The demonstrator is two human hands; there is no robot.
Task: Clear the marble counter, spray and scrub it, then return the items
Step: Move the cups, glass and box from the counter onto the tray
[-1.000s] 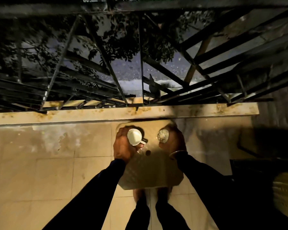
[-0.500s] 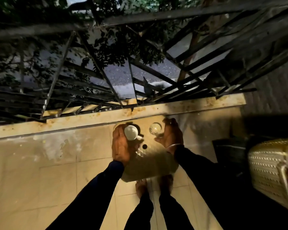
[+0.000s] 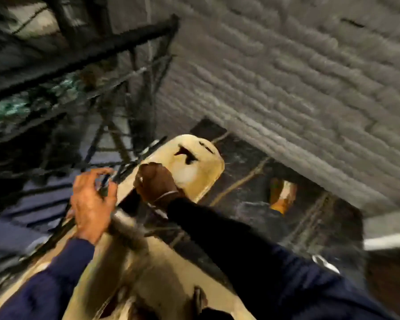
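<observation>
The frame is heavily blurred. A cream tray [image 3: 199,162] with rounded corners and dark marks on it is tilted up in the middle. My right hand [image 3: 155,183] is closed as a fist on its near edge. To the left of the tray, my left hand [image 3: 92,204] is raised with its fingers curled near a small grey shape; I cannot tell whether it holds anything. I cannot make out the white cup or the glass. A dark veined marble surface [image 3: 247,199] lies just right of the tray, below the wall.
A black metal railing [image 3: 83,56] fills the upper left, close to my left hand. A grey ribbed wall [image 3: 298,72] covers the upper right. A yellow-orange object [image 3: 282,192] sits on the dark surface. A pale ledge [image 3: 388,241] shows at the right edge.
The view has swung sharply right, from the floor and railing to the wall and dark surface. The tray has moved with my hands and now looks tilted. My left hand has left the cup.
</observation>
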